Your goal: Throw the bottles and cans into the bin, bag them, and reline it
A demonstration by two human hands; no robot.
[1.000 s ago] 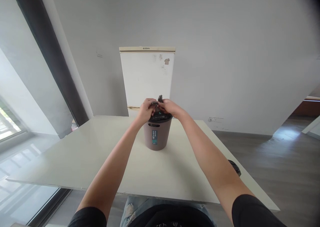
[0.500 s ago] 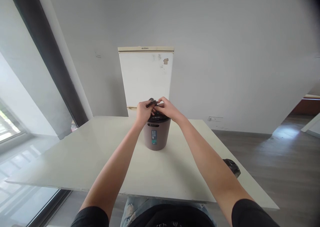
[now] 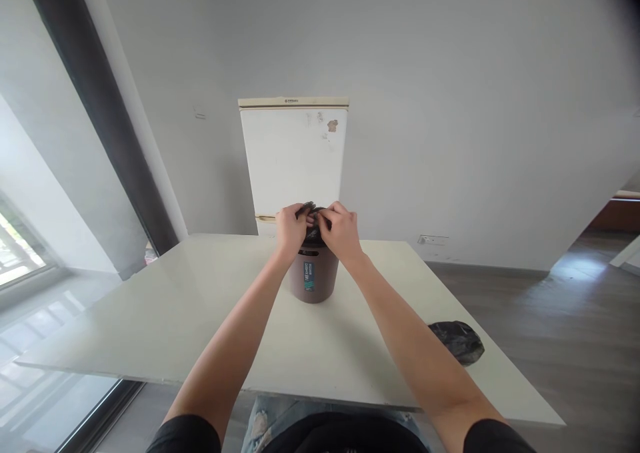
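Note:
A small brown bin [image 3: 310,278] with a teal label stands on the white table [image 3: 150,320], lined with a black bag [image 3: 311,233]. Both my hands meet over its top. My left hand [image 3: 291,227] pinches the gathered black bag at the bin's mouth. My right hand [image 3: 341,230] is closed on the same bunched plastic from the right side. The bag's mouth is mostly hidden under my fingers.
A crumpled black bag [image 3: 457,341] lies near the table's right edge. A white fridge [image 3: 293,163] stands against the wall behind the table. A window and dark frame [image 3: 95,106] run along the left. Wooden floor shows at the right.
My hands have come lower and closer together over the bin, pressing the bunched bag down. My right arm has shifted left, uncovering the crumpled bag on the table.

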